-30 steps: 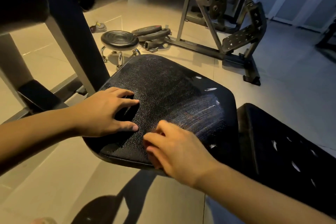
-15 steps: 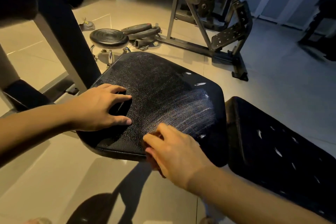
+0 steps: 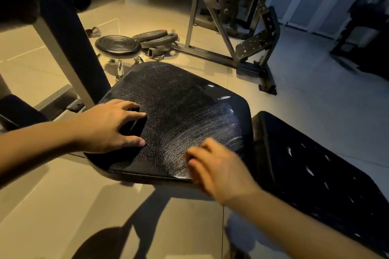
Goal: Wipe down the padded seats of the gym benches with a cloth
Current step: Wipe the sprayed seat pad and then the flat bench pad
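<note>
The black padded seat (image 3: pixel 179 111) of a gym bench fills the middle, with pale wipe streaks across its right half. My left hand (image 3: pixel 105 126) rests on the seat's left side, fingers spread and arched, fingertips pressing the pad. My right hand (image 3: pixel 221 168) is blurred at the seat's near right edge. Its fingers are curled over a cloth that is almost wholly hidden beneath them. The bench's black back pad (image 3: pixel 315 174) lies to the right, separated from the seat by a narrow gap.
A dark upright post (image 3: pixel 69 48) of another machine stands close on the left. Beyond the seat are a round black stool (image 3: pixel 117 45), weight plates (image 3: pixel 155 37) on the floor and a steel machine frame (image 3: pixel 210 17). Tiled floor (image 3: pixel 63 206) lies near me.
My right hand has slid to the right along the seat's near edge and is now motion-blurred. My left hand has stayed in place on the pad.
</note>
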Demonstrator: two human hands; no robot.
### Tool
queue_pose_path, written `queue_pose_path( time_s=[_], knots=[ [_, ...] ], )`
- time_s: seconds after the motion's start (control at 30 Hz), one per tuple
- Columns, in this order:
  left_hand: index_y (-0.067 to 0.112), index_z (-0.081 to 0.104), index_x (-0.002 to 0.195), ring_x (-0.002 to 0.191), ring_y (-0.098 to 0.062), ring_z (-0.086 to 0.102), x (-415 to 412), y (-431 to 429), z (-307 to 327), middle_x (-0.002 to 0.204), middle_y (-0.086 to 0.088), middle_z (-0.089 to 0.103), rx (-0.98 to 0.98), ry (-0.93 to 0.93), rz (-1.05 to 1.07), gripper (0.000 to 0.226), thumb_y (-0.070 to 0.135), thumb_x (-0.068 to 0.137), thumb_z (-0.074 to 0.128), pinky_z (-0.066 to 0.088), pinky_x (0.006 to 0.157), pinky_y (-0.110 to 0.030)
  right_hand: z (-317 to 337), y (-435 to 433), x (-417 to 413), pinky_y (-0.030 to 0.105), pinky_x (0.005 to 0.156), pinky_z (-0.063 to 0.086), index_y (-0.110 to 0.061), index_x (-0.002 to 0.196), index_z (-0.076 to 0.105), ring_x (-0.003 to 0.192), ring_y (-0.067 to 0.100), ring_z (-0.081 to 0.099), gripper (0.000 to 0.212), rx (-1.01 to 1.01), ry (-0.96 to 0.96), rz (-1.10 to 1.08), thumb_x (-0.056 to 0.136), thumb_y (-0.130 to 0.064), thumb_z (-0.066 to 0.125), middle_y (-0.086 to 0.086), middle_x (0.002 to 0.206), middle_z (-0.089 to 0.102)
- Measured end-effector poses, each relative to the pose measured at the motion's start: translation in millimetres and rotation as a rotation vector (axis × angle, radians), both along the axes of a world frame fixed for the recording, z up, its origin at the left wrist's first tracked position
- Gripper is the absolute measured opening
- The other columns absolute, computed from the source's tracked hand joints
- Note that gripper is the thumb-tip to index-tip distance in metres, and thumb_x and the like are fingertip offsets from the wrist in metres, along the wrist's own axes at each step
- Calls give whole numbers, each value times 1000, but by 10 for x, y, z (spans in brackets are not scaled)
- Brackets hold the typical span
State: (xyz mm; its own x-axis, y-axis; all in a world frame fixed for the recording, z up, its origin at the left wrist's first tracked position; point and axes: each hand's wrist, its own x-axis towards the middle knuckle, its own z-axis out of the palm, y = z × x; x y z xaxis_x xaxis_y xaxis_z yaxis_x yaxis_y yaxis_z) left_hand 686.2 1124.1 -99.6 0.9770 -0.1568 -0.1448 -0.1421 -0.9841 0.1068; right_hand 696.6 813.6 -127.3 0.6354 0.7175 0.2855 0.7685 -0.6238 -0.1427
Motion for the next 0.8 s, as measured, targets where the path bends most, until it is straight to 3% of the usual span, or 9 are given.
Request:
queue_pose_path(
  time_s=[0.1, 0.2, 0.27, 0.37, 0.43, 0.53, 0.63, 0.7, 0.8],
  knots=[
    [41, 31, 155, 149, -13, 23, -18, 15, -31, 164, 8, 25, 0, -11, -7, 119, 103, 56, 13, 23, 122, -35, 16, -384, 603, 41, 83, 54, -24, 125, 66, 98, 28, 63, 32, 21, -2, -330, 104, -39, 46, 3, 109, 57],
    [42, 30, 155, 149, -12, 21, -23, 26, -44, 164, 9, 23, 4, -11, -4, 116, 101, 57, 14, 23, 122, -35, 65, -439, 726, 40, 81, 53, -20, 124, 65, 98, 28, 61, 31, -40, -54, -542, 104, -36, 49, 5, 109, 56],
    [43, 30, 155, 149, -12, 21, -13, 29, -38, 164, 10, 24, 2, -9, 3, 115, 101, 57, 15, 24, 122, -36, 85, -149, 450, 40, 80, 52, -20, 121, 65, 97, 27, 59, 27, -43, -58, -387, 103, -35, 51, 5, 108, 55],
    [45, 31, 154, 149, -12, 22, 3, 19, -37, 163, 11, 24, 3, -2, 13, 118, 105, 54, 12, 25, 122, -37, 83, 230, -14, 37, 75, 51, -22, 118, 61, 92, 24, 56, 22, -32, 7, 27, 103, -34, 51, 3, 104, 52],
    [45, 30, 154, 149, -12, 21, 14, 21, -31, 163, 11, 24, -2, 2, 22, 118, 105, 54, 12, 24, 122, -37, 71, 214, 90, 38, 75, 51, -24, 122, 60, 92, 25, 57, 25, -33, 2, 97, 104, -36, 48, 2, 105, 52],
    [46, 28, 155, 149, -11, 20, -6, 6, -20, 164, 12, 21, -3, 11, 16, 112, 101, 57, 15, 23, 122, -36, 79, -159, 699, 40, 87, 51, -24, 132, 61, 103, 25, 60, 34, -20, 14, -296, 105, -39, 46, 2, 115, 55],
    [47, 24, 155, 151, -10, 17, -41, 0, 4, 165, 13, 17, -5, 30, 18, 110, 99, 59, 15, 22, 122, -37, 133, -458, 1009, 41, 88, 52, -20, 133, 61, 106, 27, 59, 36, -88, -18, -612, 105, -38, 46, 5, 118, 56],
    [47, 25, 155, 151, -10, 17, -51, 6, 10, 165, 12, 19, -7, 21, 19, 110, 98, 59, 15, 21, 121, -36, 156, -221, 777, 39, 85, 52, -20, 131, 60, 104, 25, 58, 34, -88, -56, -510, 105, -37, 48, 5, 116, 55],
    [45, 29, 155, 149, -10, 19, -44, -11, 14, 163, 11, 23, -25, -2, 22, 111, 99, 58, 17, 22, 121, -34, 155, 272, 121, 38, 78, 52, -22, 124, 61, 95, 23, 57, 27, -24, 8, -74, 104, -35, 50, 2, 107, 52]
  ],
)
